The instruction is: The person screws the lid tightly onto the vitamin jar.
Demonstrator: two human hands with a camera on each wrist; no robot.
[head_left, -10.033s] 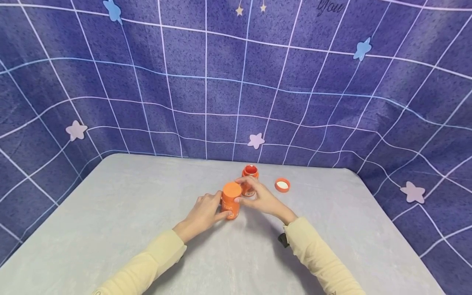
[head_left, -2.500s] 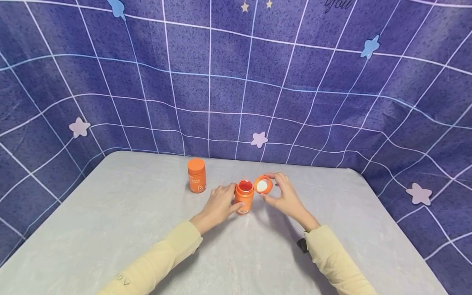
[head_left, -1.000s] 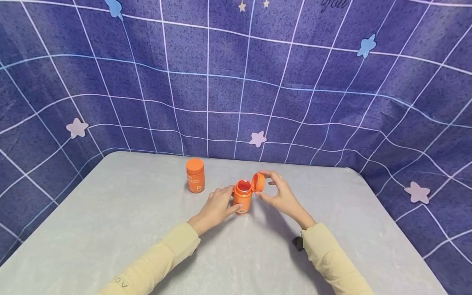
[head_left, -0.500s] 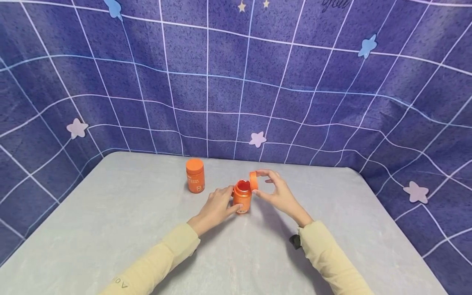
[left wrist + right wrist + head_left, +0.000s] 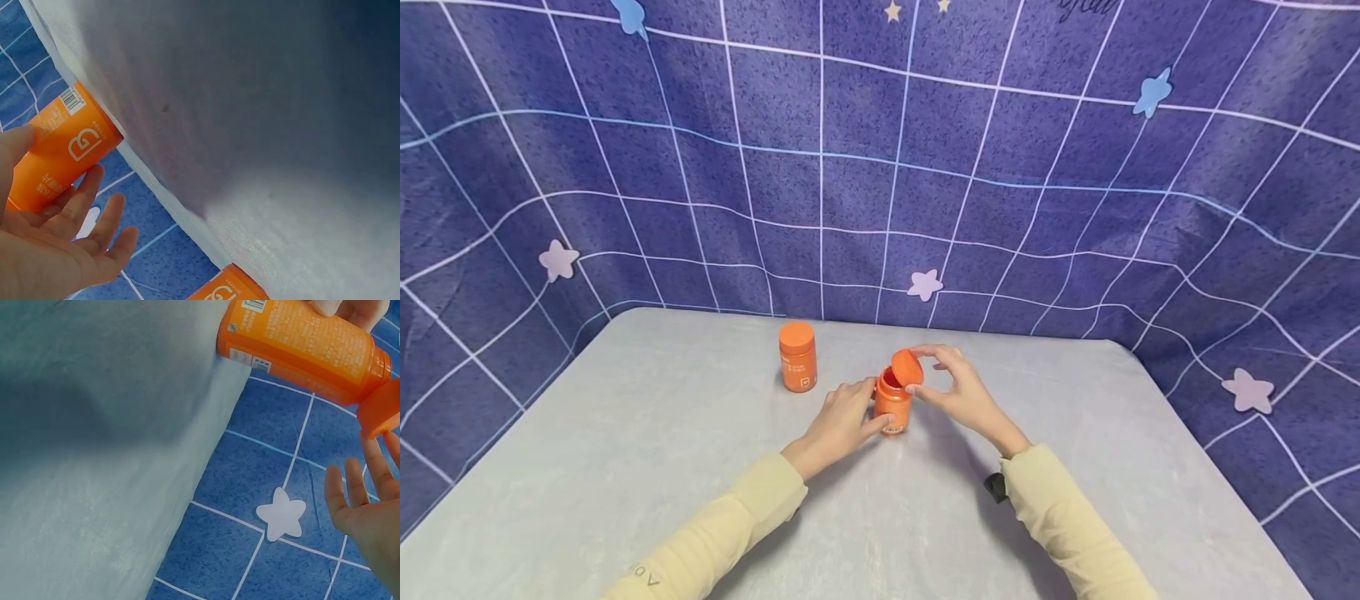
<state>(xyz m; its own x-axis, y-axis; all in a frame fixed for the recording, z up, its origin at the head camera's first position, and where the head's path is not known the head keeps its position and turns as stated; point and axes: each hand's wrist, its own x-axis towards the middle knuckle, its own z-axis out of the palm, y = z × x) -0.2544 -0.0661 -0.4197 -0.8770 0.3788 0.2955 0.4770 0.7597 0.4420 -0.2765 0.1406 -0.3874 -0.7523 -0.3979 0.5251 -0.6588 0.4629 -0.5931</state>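
Observation:
An orange bottle [image 5: 892, 413] with a red-lined mouth stands upright near the table's middle. My left hand [image 5: 841, 419] grips it from the left, with the thumb along its front. In the left wrist view, the last fingers of that hand are spread away from the bottle [image 5: 69, 147]. Between thumb and fingers, my right hand [image 5: 961, 395] pinches the orange cap [image 5: 907, 369]. The cap is tilted over the right side of the mouth, its top facing me. The right wrist view shows the cap [image 5: 380, 411] slanted at the bottle's neck.
Another orange bottle [image 5: 798, 365], with its cap on, stands farther back on the left. The grey table [image 5: 647, 400] ends at a blue curtain [image 5: 775, 192] with a grid and stars. A small black object [image 5: 996, 487] shows beside the right sleeve.
Ten seconds ago both hands were at the capped bottle, now back left, and the loose cap lay on the table. Since then the cap was picked up, turned over and moved left onto the mouth.

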